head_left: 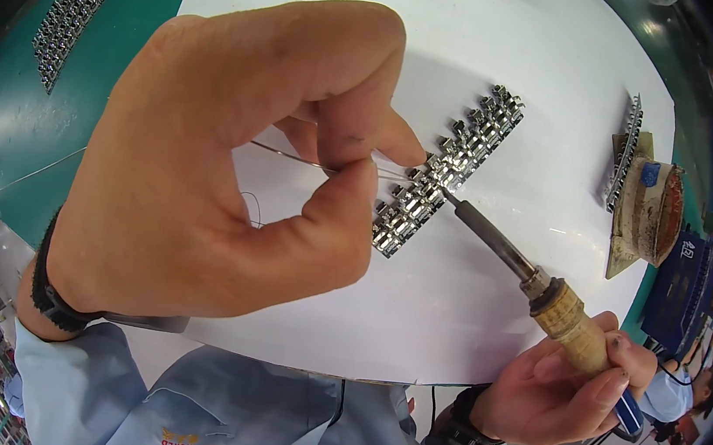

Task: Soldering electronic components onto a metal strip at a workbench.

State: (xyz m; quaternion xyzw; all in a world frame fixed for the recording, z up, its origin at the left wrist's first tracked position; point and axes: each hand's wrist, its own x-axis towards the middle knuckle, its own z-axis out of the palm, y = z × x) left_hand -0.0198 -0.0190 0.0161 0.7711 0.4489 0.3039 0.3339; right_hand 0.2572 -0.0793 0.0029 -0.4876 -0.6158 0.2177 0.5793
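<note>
On the white sheet (552,130), the metal strip (448,171) slants lower left to upper right, just right of the nearer left hand (180,150), pinched closed on thin wire (289,156), the right hand (552,394) wrapped around a soldering iron (546,297).

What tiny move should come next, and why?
Perhaps the left hand should ease the solder wire toward the soldering iron: that hand pinches the wire, and both the wire's end and the iron's tip are at the component strip.

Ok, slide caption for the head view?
Left hand pinching thin wire and right hand holding a soldering iron, its tip at a metallic strip.
</note>
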